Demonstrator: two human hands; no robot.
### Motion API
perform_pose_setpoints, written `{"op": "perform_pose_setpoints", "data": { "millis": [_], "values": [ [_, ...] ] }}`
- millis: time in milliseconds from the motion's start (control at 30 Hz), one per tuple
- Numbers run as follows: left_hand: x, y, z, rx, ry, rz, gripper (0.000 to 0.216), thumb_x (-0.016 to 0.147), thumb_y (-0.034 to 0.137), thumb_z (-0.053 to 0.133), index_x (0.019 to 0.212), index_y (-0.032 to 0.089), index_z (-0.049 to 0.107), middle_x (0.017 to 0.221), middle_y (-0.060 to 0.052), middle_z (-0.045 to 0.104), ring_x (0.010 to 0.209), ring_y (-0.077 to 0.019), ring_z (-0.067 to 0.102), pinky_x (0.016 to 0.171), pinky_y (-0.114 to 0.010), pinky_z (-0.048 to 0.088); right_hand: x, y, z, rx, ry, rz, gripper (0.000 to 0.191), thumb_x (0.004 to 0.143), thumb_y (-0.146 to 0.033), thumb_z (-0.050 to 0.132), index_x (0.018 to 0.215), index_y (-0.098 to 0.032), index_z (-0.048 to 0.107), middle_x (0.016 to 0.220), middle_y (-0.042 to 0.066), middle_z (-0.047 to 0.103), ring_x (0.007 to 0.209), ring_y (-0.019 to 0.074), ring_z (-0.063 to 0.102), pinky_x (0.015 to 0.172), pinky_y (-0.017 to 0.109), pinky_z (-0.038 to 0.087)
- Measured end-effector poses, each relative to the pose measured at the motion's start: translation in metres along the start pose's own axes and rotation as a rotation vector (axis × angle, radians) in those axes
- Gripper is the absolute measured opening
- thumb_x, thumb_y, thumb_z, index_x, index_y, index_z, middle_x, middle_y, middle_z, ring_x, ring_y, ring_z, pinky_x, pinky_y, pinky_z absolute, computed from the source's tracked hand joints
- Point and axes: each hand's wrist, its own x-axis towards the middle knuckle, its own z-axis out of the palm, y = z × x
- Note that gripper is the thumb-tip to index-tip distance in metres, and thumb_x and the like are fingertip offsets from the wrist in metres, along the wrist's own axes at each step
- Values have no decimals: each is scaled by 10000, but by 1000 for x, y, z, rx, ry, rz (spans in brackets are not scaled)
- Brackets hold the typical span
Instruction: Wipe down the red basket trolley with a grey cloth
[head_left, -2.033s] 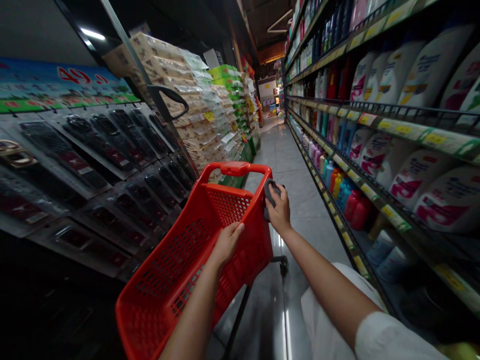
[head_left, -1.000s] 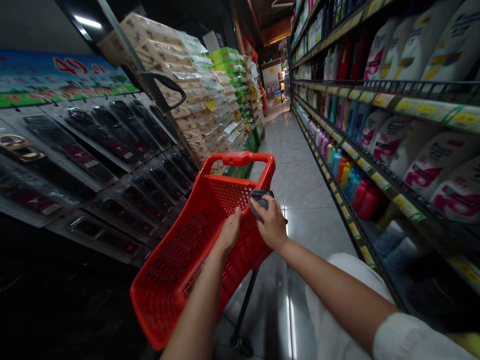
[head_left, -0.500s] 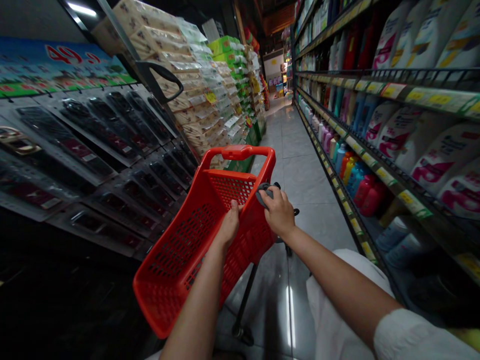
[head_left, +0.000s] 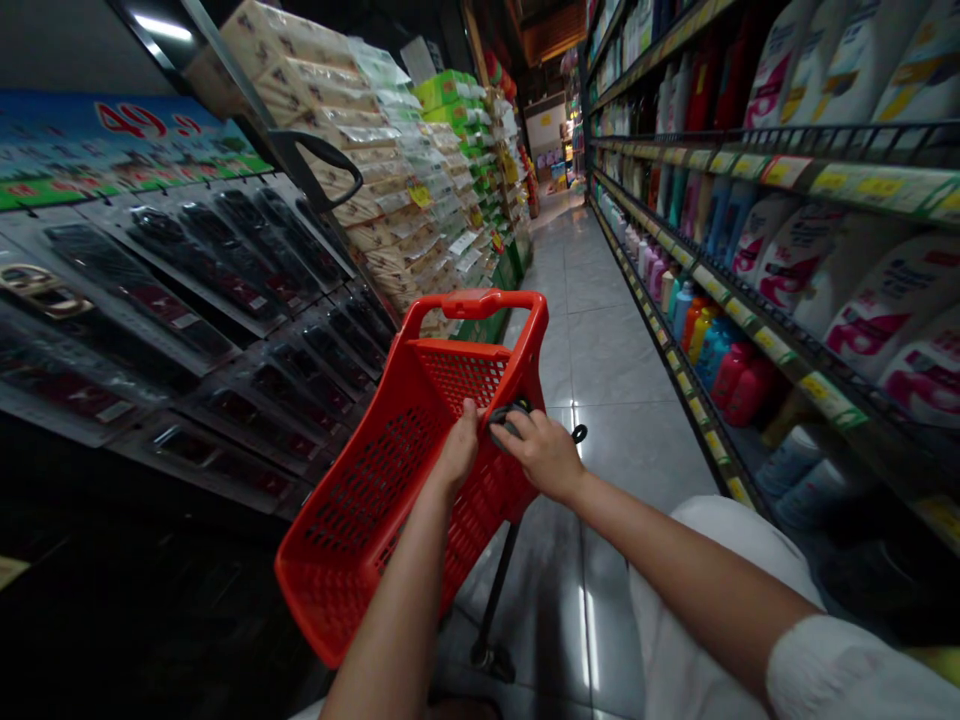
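A red plastic shopping cart [head_left: 360, 640] with latticed sides stands tilted in view before me. My left hand [head_left: 459, 447] is closed over the cart's near side rim, thumb on top; its other fingers are mostly hidden. Just right of it, my right hand [head_left: 545, 455] has its fingers wrapped round a dark grey, bunched cloth [head_left: 510, 425]. The cloth is pressed against the same rim, close to my left fingertips. A small black loop [head_left: 579, 433] shows beyond my right hand.
Shelves of bottles [head_left: 795, 250] line the right side. On the left hang packaged belts [head_left: 225, 260] below a price banner [head_left: 127, 140]. Stacked tissue packs [head_left: 322, 110] stand farther back. A tiled aisle floor [head_left: 611, 350] runs ahead between them.
My right hand has moved left and slightly down along the cart rim with the grey cloth, coming close to my left hand. My left hand keeps its place on the rim.
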Motion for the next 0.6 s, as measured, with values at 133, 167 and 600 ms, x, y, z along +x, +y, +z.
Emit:
{"op": "perform_pose_setpoints", "data": {
  "millis": [133,167,600],
  "values": [
    [-2,0,1,23,4,4,587,792,705,514,827,135,653,805,-48,673,811,-200,595,772,-297,482,17,43,-13,163,291,322,517,795,-77,508,1246,-282,653,1168,76,597,1021,237,552,874,370,507],
    [-2,0,1,24,9,-4,555,786,686,536,804,140,633,784,-40,656,777,-189,579,738,-287,476,23,52,-15,226,387,386,503,803,-97,500,1252,-266,649,1157,80,584,1042,235,557,906,377,504],
    [1,3,-1,3,-9,-25,528,796,635,560,903,123,638,817,-50,655,809,-201,575,770,-300,471,25,23,60,465,458,637,661,792,-95,466,1447,-169,442,1276,139,433,1230,242,476,1078,411,420]
  ]
}}
